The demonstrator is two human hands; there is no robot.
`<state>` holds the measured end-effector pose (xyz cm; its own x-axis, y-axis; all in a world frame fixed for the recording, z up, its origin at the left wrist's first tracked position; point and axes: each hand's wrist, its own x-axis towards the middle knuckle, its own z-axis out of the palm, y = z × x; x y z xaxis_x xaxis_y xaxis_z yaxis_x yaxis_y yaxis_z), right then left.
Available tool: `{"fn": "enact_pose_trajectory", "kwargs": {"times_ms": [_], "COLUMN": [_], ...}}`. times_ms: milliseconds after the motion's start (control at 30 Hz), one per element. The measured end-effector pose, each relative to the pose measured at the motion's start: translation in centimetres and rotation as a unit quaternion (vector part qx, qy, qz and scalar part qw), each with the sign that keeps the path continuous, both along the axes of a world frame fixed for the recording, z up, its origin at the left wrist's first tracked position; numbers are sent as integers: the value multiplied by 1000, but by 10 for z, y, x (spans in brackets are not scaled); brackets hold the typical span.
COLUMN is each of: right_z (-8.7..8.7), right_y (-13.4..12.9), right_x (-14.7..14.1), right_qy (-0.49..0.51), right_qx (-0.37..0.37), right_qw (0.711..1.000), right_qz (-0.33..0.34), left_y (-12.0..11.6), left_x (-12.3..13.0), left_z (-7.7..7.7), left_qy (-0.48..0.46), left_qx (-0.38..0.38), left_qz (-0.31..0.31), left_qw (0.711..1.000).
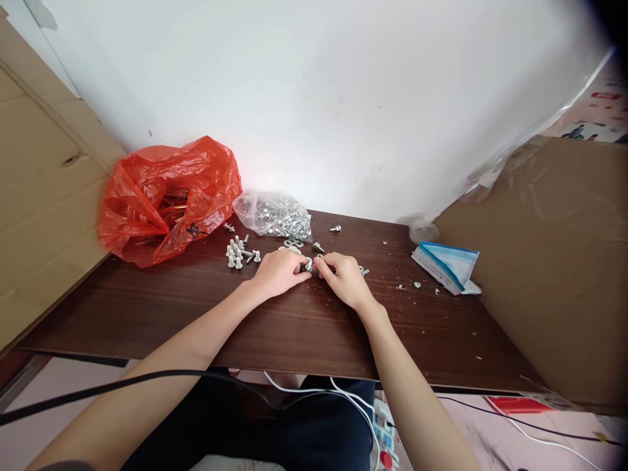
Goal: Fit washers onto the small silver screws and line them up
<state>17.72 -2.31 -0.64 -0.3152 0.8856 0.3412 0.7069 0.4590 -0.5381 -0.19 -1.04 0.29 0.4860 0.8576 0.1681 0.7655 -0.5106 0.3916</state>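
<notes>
My left hand (280, 272) rests low over the table, thumb and index finger closed on a small silver bolt (309, 264). Close beside it, my right hand (343, 280) has thumb and fingertips pinched together; what lies between them is too small to make out. Flat washers (294, 243) lie just beyond my left hand, partly covered by it. A loose bolt (318, 247) sits beyond the fingertips, and another bolt (335, 229) lies farther back. More small metal pieces (364, 270) show at the right hand's edge. Several bolts (235, 252) stand grouped left of my left hand.
A clear bag of metal hardware (282, 217) lies against the wall, next to a red plastic bag (169, 203). On the right are a blue-and-white packet (446, 265) and a clear round container (422, 230). Cardboard panels (549, 261) flank the brown table (196, 314).
</notes>
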Motion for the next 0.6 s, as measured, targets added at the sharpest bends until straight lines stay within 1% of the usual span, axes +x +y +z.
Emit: {"fn": "enact_pose_trajectory", "kwargs": {"times_ms": [100,300,600], "right_z": [1,2,4], "right_y": [-1,-3,-5], "right_x": [0,-1,-1], "right_qy": [-2,-2,-4], "right_qx": [0,4,0], "right_qw": [1000,999,999], "right_qz": [6,43,47], "left_y": [0,1,1], "left_x": [0,0,0], "left_z": [0,-2,-2], "left_qy": [0,-4,-1], "left_qx": [-2,5,-3], "left_qz": [1,2,7], "left_qw": [1000,1000,1000]}}
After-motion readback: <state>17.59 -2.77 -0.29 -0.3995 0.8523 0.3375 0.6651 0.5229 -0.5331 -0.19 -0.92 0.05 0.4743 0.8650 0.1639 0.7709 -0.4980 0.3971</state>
